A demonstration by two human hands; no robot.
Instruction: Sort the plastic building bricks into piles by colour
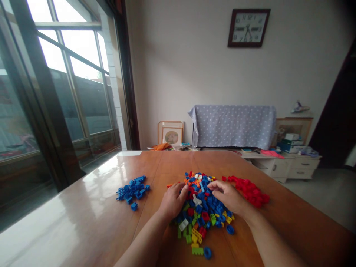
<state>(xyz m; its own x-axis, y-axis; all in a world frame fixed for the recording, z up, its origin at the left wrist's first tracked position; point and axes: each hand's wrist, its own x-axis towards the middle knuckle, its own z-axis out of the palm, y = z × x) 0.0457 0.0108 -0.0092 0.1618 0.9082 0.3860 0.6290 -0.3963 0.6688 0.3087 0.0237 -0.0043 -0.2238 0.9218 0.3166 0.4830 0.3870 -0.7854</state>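
A mixed pile of plastic building bricks (205, 204) in blue, red, green, yellow, orange and white lies on the wooden table in front of me. My left hand (174, 199) rests at the pile's left side, its thumb a little apart from the fingers. Over the right side curves my right hand (227, 195), thumb and forefinger parted, with no brick showing between them. A group of blue bricks (133, 190) lies apart on the left. Beyond my right hand sits a heap of red bricks (251, 191). Both palms are turned from view.
The brown table (105, 230) reaches toward the wall. Behind it stand a low white cabinet (294, 167), a dotted cloth (233, 126) draped over something, and framed pictures (171, 135). A wall clock (248, 28) hangs above; glass windows (83, 85) are on the left.
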